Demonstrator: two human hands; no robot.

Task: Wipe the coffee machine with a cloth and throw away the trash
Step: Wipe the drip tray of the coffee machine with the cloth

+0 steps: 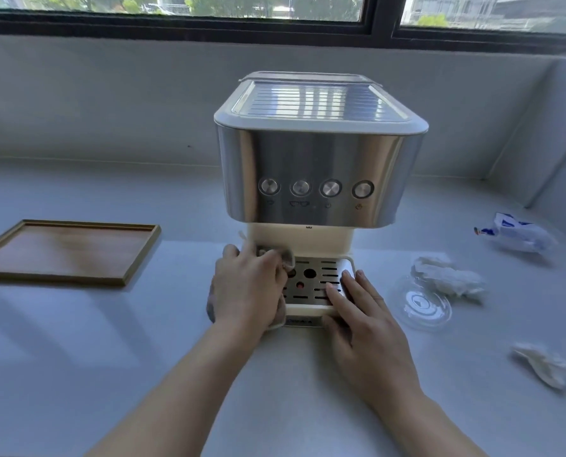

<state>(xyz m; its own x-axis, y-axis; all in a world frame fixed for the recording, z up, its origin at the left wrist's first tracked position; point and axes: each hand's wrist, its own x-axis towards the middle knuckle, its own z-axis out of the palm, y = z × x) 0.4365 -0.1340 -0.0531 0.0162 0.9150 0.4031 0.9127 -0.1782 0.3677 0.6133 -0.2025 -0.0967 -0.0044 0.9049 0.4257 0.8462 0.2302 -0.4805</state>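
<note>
The coffee machine stands at the middle of the white tabletop, under a window. The left hand is closed on a grey cloth, pressing it against the left side of the drip tray at the machine's base. The right hand holds nothing; it lies flat and open, fingers spread over the tray's right front corner. Trash lies to the right (all apart from the machine): a clear plastic lid, a crumpled tissue touching it, a blue-and-white wrapper farther back, another tissue nearer. A wooden tray sits at left.
</note>
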